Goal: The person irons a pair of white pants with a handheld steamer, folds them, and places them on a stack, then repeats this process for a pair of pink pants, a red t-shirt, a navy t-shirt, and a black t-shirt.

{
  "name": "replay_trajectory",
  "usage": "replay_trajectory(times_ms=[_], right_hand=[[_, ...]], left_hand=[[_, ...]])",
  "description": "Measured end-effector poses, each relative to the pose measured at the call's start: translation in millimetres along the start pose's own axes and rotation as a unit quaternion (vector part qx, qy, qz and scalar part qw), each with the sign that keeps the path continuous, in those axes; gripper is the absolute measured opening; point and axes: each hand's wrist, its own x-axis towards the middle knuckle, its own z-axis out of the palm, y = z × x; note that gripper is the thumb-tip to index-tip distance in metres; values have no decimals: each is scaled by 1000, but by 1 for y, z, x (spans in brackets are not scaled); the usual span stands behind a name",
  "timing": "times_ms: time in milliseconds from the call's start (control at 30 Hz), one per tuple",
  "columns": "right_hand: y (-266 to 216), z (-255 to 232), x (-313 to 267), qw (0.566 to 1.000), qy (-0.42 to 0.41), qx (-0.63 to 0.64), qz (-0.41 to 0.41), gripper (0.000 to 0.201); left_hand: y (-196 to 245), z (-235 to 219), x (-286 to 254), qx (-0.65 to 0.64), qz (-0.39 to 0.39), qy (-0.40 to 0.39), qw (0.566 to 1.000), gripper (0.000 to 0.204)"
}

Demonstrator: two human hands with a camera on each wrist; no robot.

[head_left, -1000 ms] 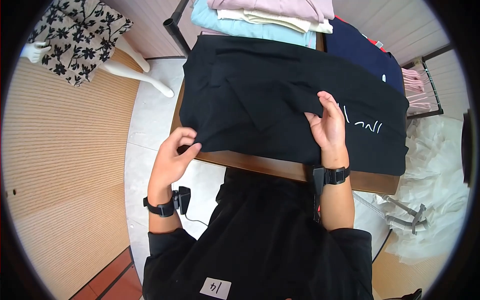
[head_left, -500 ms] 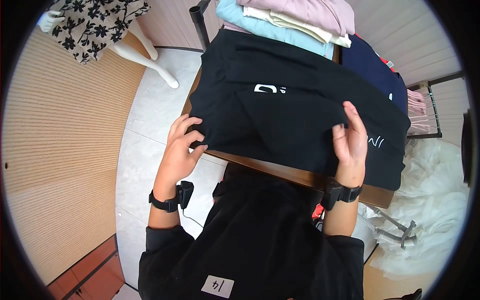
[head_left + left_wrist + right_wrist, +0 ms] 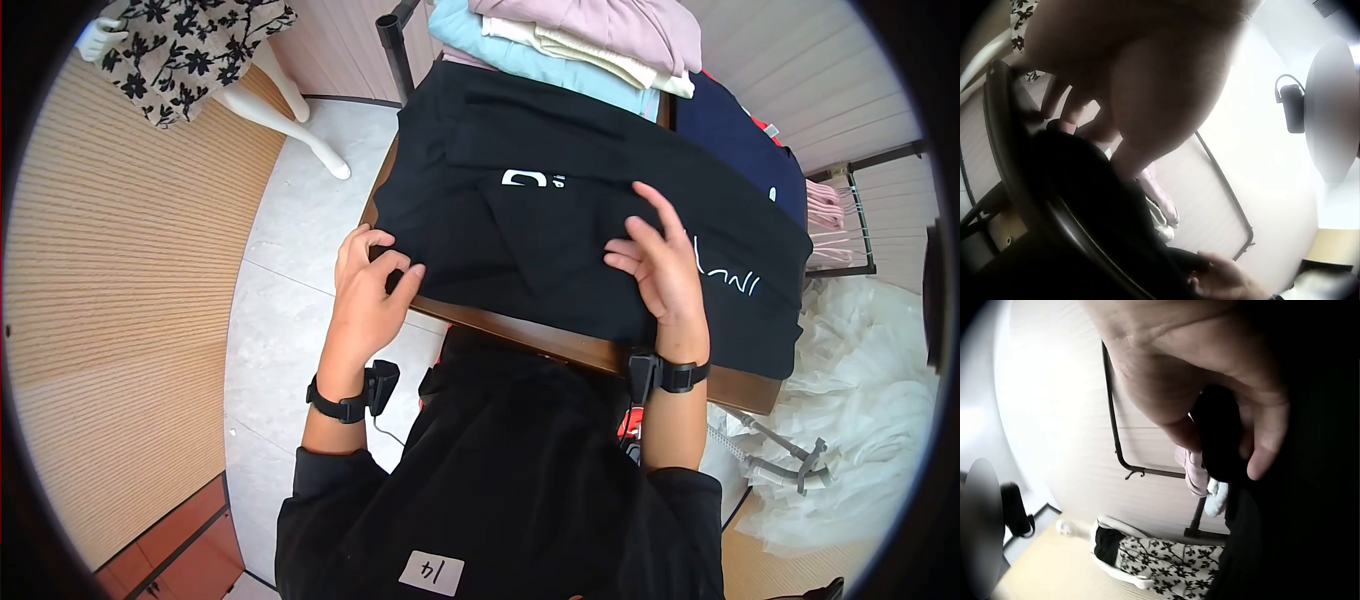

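A large black garment (image 3: 560, 230) with white lettering lies folded on a brown table (image 3: 745, 388). My left hand (image 3: 370, 295) is at its near left corner, fingers curled and thumb close to them. The left wrist view shows black cloth between that thumb (image 3: 1132, 153) and the fingers (image 3: 1071, 114). Over the garment's right half, beside the lettering (image 3: 735, 280), is my right hand (image 3: 665, 270), with loosely spread fingers low over the cloth. In the right wrist view the right hand (image 3: 1204, 369) has bent fingers, with dark cloth showing between thumb and fingers.
Folded pink, cream and light blue clothes (image 3: 590, 50) are stacked behind the black garment. A navy garment (image 3: 735, 140) lies at the back right. A mannequin in a floral skirt (image 3: 200, 60) stands at left. White ruffled fabric (image 3: 850, 430) and a rack (image 3: 860, 220) are at right.
The right hand moves right, then back left over the cloth. A white printed logo on the garment has come into view. The left fingers spread, then curl again at the corner.
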Motion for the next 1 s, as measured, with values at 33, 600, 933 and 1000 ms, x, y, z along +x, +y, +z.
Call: replay_trajectory(times_ms=[33,600,933,1000], right_hand=[[-2,5,0,998,7,-62,15,44],[1,7,18,939,45,340,-19,14],[-7,1,-12,979,-79,182,-50,11],[-8,-3,-30,994,-101,38,10,12]], left_hand=[[0,1,0,-1,3,-1,1000,15],[86,65,57,-467,-196,-131,852,47],[63,42,76,-647,-176,-12,741,9],[49,28,65,-594,-173,-53,784,10]])
